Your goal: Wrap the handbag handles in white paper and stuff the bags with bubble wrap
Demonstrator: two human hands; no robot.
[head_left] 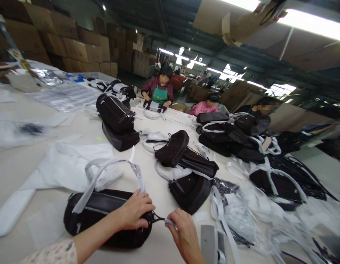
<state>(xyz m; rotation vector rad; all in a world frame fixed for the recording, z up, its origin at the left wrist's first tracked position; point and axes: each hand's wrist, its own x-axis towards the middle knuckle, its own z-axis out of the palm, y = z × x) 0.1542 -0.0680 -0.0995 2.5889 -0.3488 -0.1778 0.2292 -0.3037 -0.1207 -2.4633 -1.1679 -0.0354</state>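
Observation:
A black bag [103, 216] with pale-wrapped handles [97, 179] lies on the white table in front of me. My left hand [138, 211] rests over the bag's right end, fingers bent against it. Just to the right, my right hand [182, 229] pinches a pale strip [170, 222] at the end of a thin black cord [158, 219], which runs taut from the bag's end. A grey-and-white device [209, 242] sits beside my right hand.
More black bags [192, 190] are piled beyond and to the right. White wrapping [73, 165] lies at left, clear plastic [241, 220] at right. Across the table, a person in a green apron [159, 94] handles a bag; two other people are farther right. Cartons [81, 51] stand behind.

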